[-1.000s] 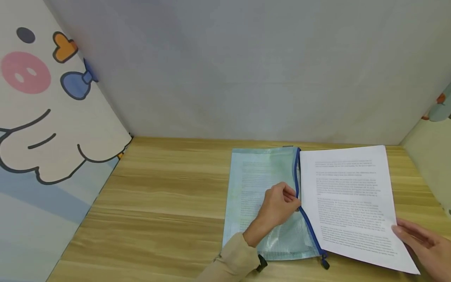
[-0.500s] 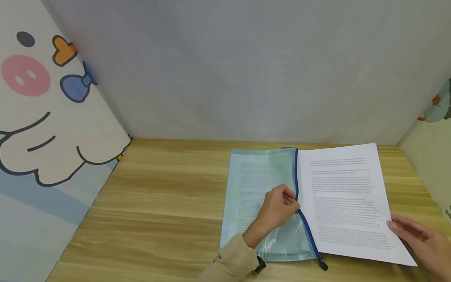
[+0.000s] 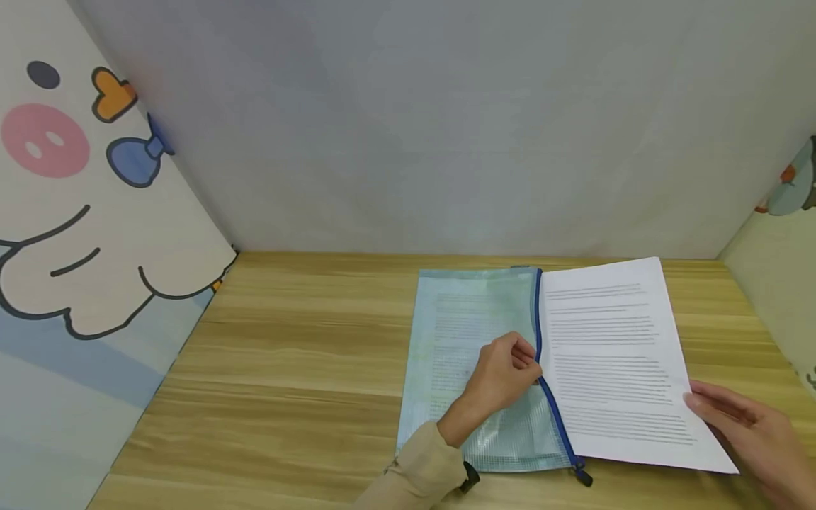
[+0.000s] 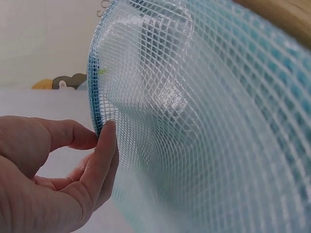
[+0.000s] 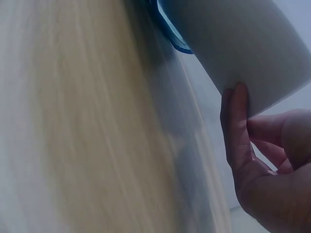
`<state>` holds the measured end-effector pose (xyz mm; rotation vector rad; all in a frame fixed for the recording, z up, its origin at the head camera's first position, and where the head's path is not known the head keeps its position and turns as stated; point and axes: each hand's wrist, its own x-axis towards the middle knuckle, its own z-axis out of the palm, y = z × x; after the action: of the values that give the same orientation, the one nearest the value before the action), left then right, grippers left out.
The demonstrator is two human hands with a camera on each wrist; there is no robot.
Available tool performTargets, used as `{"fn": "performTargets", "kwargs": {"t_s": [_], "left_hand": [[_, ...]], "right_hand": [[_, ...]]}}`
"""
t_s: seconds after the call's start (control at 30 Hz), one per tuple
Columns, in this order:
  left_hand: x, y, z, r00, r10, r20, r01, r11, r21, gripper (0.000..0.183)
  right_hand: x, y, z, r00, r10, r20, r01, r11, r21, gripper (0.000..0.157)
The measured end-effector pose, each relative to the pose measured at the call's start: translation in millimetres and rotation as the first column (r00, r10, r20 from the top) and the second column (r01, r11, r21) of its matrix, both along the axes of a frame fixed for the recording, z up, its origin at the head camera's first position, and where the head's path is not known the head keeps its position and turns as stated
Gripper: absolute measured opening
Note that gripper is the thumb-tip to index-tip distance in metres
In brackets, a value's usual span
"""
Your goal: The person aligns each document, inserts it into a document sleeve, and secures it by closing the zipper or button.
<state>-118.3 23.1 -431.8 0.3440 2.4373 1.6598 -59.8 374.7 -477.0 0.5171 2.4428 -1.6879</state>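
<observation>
A translucent light-blue mesh zipper pouch lies on the table, its dark-blue zipper edge facing right and parted. My left hand pinches that edge between thumb and fingers near its middle; the left wrist view shows the mesh lifted and bulging beside the fingers. Printed white paper sheets reach partly into the pouch opening, and printed text shows through the mesh. My right hand pinches the sheets' right edge, thumb on top. In the right wrist view the paper's underside is raised off the table.
A black zipper pull hangs at the pouch's lower right corner. The wood-grain table stretches left of the pouch. A grey wall stands behind, with a cartoon-printed panel on the left.
My right hand has moved left, sliding the paper sheets farther into the pouch. My left hand keeps its pinch on the zipper edge, nearly in place.
</observation>
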Motion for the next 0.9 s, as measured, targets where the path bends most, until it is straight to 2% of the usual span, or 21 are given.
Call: {"fn": "performTargets", "kwargs": {"t_s": [0.1, 0.27, 0.3, 0.43, 0.5, 0.57, 0.7, 0.9], "left_hand": [[0.4, -0.6, 0.5, 1.000, -0.004, 0.006, 0.004, 1.000, 0.005, 0.009], [0.8, -1.0, 1.2, 1.000, -0.009, -0.003, 0.009, 1.000, 0.016, 0.008], [0.7, -0.9, 1.4, 1.000, -0.011, -0.007, 0.011, 1.000, 0.019, 0.009], [-0.6, 0.2, 0.4, 1.000, -0.012, -0.018, 0.013, 1.000, 0.027, 0.009], [-1.7, 1.4, -0.1, 1.000, -0.011, -0.024, 0.012, 1.000, 0.026, 0.009], [-2.7, 2.6, -0.5, 1.000, -0.006, -0.025, 0.006, 1.000, 0.023, 0.009], [-4.5, 3.5, -0.5, 0.999, 0.001, -0.036, -0.001, 1.000, 0.019, 0.009], [-6.8, 4.7, -0.8, 0.999, 0.003, -0.050, -0.002, 1.000, 0.020, 0.009]], "right_hand": [[-2.7, -7.7, 1.9, 1.000, 0.027, 0.005, -0.027, 0.999, 0.036, 0.021], [-8.0, -21.5, 4.9, 0.998, 0.068, 0.002, -0.068, 0.994, 0.087, 0.054], [-9.1, -24.1, 5.5, 0.998, 0.070, -0.005, -0.070, 0.994, 0.079, 0.052], [-12.1, -32.4, 7.1, 0.997, 0.073, -0.035, -0.073, 0.997, 0.019, 0.025], [-14.2, -35.1, 6.8, 0.996, 0.072, -0.054, -0.074, 0.997, -0.024, 0.017], [-16.1, -37.2, 5.2, 0.995, 0.076, -0.059, -0.079, 0.996, -0.042, 0.018], [-20.4, -42.1, 2.9, 0.993, 0.091, -0.071, -0.092, 0.996, -0.011, 0.017], [-25.5, -50.5, 3.9, 0.991, 0.113, -0.065, -0.113, 0.994, 0.012, 0.026]]}}
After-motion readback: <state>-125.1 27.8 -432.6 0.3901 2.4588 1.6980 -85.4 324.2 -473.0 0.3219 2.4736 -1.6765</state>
